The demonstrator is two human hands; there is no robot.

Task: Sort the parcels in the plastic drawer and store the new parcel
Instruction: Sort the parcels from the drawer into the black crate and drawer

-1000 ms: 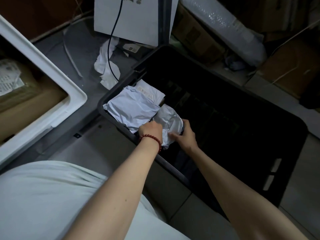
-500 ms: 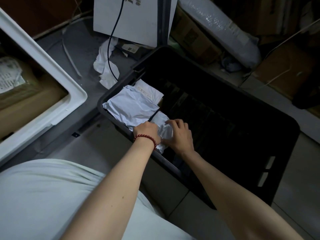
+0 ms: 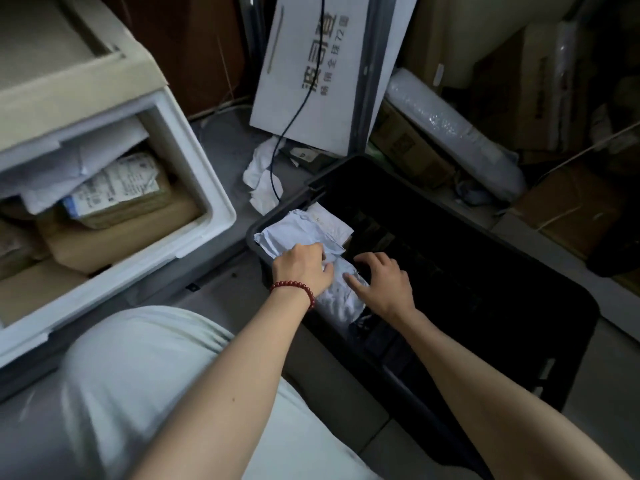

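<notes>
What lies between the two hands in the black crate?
A crumpled grey-white plastic parcel lies between the left hand and right hand, seen in the head view.

Bkgd: white printed board (image 3: 311, 71) leans at back, black cable (image 3: 272, 174) hangs across it down over crumpled white paper (image 3: 258, 188) on floor. Rt side: bubble-wrap roll (image 3: 450, 129) lying across cardboard boxes (image 3: 405, 147), more cartons stacked behind.
</notes>
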